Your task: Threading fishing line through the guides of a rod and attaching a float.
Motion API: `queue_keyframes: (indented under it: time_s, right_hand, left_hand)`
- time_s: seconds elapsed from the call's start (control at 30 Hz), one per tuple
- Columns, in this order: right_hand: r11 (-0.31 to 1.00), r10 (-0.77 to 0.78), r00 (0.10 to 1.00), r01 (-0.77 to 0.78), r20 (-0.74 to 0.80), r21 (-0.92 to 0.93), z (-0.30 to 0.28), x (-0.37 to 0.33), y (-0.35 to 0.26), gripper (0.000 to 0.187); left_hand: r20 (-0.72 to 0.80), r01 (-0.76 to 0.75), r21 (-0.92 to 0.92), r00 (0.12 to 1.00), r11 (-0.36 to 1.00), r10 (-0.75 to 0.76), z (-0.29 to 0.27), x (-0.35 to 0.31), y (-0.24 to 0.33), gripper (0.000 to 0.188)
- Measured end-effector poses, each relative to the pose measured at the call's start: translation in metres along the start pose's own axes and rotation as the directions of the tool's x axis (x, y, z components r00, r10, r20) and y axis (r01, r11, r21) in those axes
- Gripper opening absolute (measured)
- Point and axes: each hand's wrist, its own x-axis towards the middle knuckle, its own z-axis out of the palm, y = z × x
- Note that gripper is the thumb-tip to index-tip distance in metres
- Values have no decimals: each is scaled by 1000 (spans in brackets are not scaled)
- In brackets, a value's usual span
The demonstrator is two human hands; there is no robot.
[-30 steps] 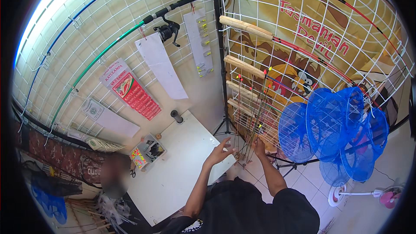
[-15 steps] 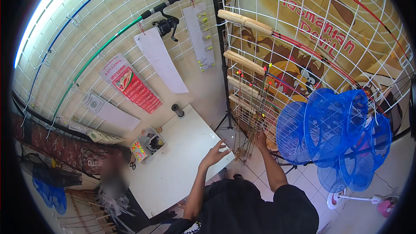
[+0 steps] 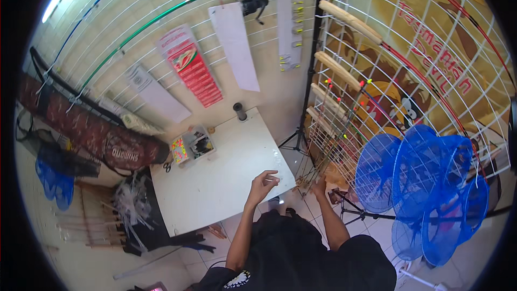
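Over the right end of the white table [image 3: 215, 183] is my left hand [image 3: 262, 187], its fingers bent and apart from the thumb, with nothing visible between them. My right hand [image 3: 319, 186] is just beyond the table's right corner, at the lower ends of a bundle of thin fishing floats [image 3: 344, 136] with bright tips. Those floats hang in front of a white wire grid [image 3: 350, 83]. The right fingers look closed, but they are small and partly hidden, so what they hold cannot be made out.
On the table stand a clear divided box [image 3: 202, 145] of small tackle, scissors [image 3: 167, 167] and a dark cylinder [image 3: 239, 111]. Blue mesh nets [image 3: 425, 178] hang at right beside wooden-handled rods [image 3: 351, 22]. A black tripod stand [image 3: 299, 139] and a camouflage rod bag [image 3: 126, 148] flank the table.
The view has turned, so the wall and rods sit farther right. My left fingers, spread before, are more bent now. The right hand stays by the floats, slightly lower in the picture.
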Motion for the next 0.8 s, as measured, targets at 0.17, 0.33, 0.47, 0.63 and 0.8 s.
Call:
queue_keyframes:
  time_s: [0.17, 0.33, 0.47, 0.63, 0.8]
  right_hand:
    - [965, -44, 999, 39, 15, 259, 20, -59, -47, 25]
    - [883, -168, 975, 85, 143, 461, 13, -80, -69, 15]
    - [874, -140, 943, -26, 302, 485, 8, -89, -89, 21]
    - [884, -228, 899, 30, 374, 467, 29, -102, -109, 23]
    - [898, -286, 847, 75, 447, 434, 58, -123, -143, 22]
  left_hand:
    - [-322, 24, -243, 941, 970, -103, -11, -38, -39, 19]
    - [-376, 50, -270, 914, 961, -153, -19, -64, -47, 41]
    - [-355, 112, -424, 892, 899, -279, -32, -84, -49, 53]
    - [-424, 77, -386, 870, 919, -251, -57, -109, -63, 47]
    - [-609, -69, -338, 776, 939, -163, -106, -143, -73, 35]
